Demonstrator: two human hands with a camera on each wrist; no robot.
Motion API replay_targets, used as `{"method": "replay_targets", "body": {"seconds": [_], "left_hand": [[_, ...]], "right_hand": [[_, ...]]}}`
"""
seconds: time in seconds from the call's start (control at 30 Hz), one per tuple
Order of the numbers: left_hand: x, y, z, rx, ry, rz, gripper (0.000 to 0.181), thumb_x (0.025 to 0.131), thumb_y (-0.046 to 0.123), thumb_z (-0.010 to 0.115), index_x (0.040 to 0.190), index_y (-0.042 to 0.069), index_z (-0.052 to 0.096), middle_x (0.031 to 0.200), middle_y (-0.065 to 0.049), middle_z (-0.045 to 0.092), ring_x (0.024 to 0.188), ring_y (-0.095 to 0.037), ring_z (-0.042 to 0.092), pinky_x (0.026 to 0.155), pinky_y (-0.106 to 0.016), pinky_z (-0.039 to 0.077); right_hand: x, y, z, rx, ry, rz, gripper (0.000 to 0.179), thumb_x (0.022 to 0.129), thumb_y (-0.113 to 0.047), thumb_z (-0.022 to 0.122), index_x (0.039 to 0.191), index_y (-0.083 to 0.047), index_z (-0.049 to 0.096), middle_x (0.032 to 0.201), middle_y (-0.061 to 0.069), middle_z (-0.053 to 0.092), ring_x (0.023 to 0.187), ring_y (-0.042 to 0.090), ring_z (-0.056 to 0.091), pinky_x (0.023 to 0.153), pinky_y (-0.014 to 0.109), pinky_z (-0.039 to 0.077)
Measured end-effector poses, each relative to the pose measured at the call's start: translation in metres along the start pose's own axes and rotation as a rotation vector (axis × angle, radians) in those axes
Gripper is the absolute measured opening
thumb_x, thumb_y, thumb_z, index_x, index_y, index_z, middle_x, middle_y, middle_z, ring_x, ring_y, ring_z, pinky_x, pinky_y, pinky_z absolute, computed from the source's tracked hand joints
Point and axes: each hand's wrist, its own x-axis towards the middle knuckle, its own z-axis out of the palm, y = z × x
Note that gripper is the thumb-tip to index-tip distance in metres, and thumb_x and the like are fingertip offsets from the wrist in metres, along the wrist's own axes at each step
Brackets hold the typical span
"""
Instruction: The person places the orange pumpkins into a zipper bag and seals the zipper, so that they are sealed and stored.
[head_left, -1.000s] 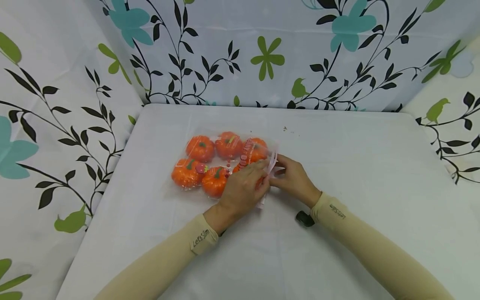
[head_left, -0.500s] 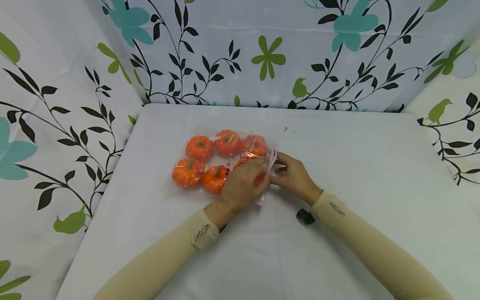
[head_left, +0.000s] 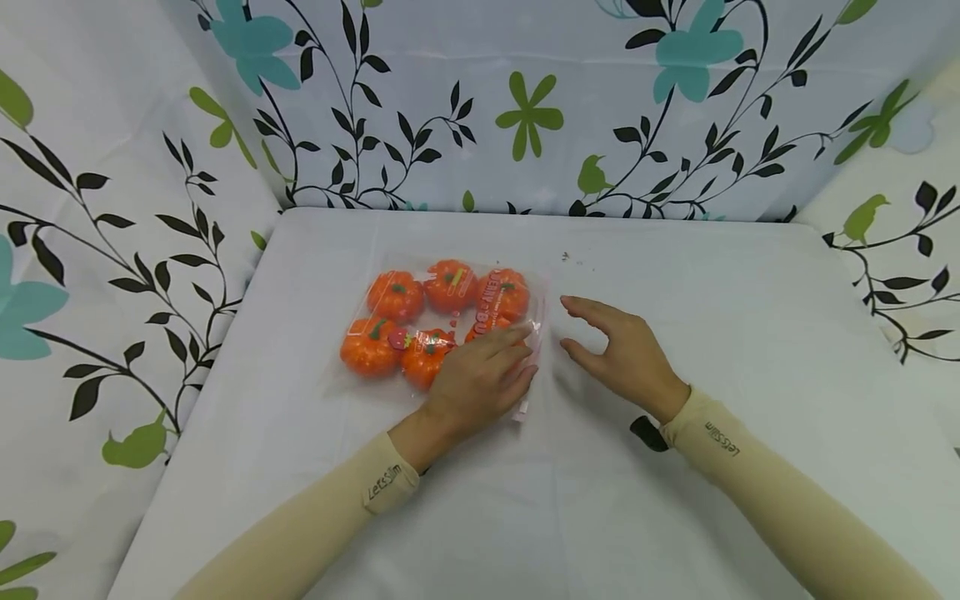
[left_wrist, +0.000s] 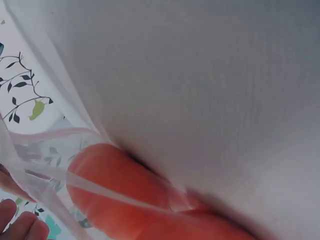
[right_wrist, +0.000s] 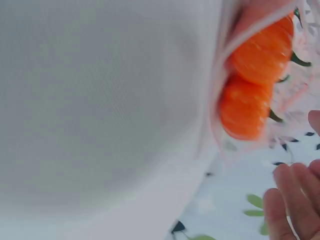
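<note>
A clear plastic bag with pink printing lies on the table, holding several small orange toy pumpkins with green stems. My left hand rests over the bag's lower right part, its fingers extended towards the opening end and covering part of the contents. Just right of that end, my right hand is apart from the bag, thumb and fingers spread with nothing between them. In the right wrist view two pumpkins show through the film. The left wrist view looks along the bag's edge at a blurred pumpkin.
A white cloth covers the table. Leaf-patterned curtains stand behind and at both sides. Tiny crumbs lie behind the bag. A small black device sits at the right wrist.
My right hand has let go of the bag's right edge and drawn back to the right, its fingers spreading. My left hand has flattened over the bag, which stays in place.
</note>
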Motion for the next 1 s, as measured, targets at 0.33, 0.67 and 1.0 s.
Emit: {"method": "replay_targets", "body": {"seconds": [0.33,0.67,1.0], "left_hand": [[-0.016,0.003,-0.014,-0.062,-0.048,0.075,0.03,0.08,0.028,0.086,0.099,0.009,0.074,0.095,-0.002,0.074,0.091,-0.016,0.071,0.083,-0.027,0.058],[-0.023,0.015,-0.021,0.055,-0.166,0.336,0.027,0.078,0.027,0.089,0.094,0.01,0.075,0.089,0.001,0.073,0.085,-0.013,0.068,0.083,-0.024,0.056],[-0.027,0.021,-0.022,0.203,-0.175,0.399,0.01,0.087,0.012,0.079,0.093,0.008,0.072,0.091,-0.001,0.073,0.087,-0.016,0.068,0.087,-0.028,0.056]], "right_hand": [[0.002,-0.013,-0.021,-0.151,0.138,-0.399,0.052,0.081,-0.004,0.077,0.131,-0.004,0.067,0.129,0.009,0.067,0.112,0.029,0.066,0.093,0.047,0.054],[0.002,-0.029,-0.02,-0.261,0.201,-0.736,0.025,0.092,-0.014,0.064,0.112,-0.002,0.074,0.115,0.015,0.072,0.104,0.03,0.07,0.091,0.049,0.055],[-0.008,-0.035,-0.003,-0.31,0.093,-0.891,0.024,0.097,-0.016,0.061,0.109,0.0,0.074,0.109,0.012,0.074,0.1,0.025,0.071,0.091,0.044,0.057]]}}
